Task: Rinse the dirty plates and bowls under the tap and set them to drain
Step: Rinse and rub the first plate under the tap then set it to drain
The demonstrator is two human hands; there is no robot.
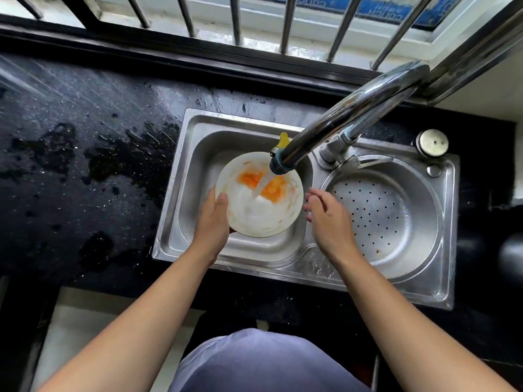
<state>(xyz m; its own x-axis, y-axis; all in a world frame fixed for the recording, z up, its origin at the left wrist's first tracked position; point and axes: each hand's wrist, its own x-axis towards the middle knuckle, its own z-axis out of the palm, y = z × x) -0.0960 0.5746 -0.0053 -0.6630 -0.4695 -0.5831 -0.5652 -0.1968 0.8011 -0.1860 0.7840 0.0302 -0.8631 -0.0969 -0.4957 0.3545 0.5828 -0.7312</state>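
One white bowl [259,195], round and glossy with orange sauce on its far inner side, is held in the left basin of the steel sink [450,236], under the water stream from the tap [348,111]. The left hand [212,219] grasps its rim at 9 o'clock, thumb inside. The right hand [325,210] is released, fingers loose, just beside the rim at 3 o'clock, so it is the free one for rubbing. At 3 o'clock further out sits the perforated round drain basin [379,219]; at 9 o'clock, the wet black speckled surface [85,165].
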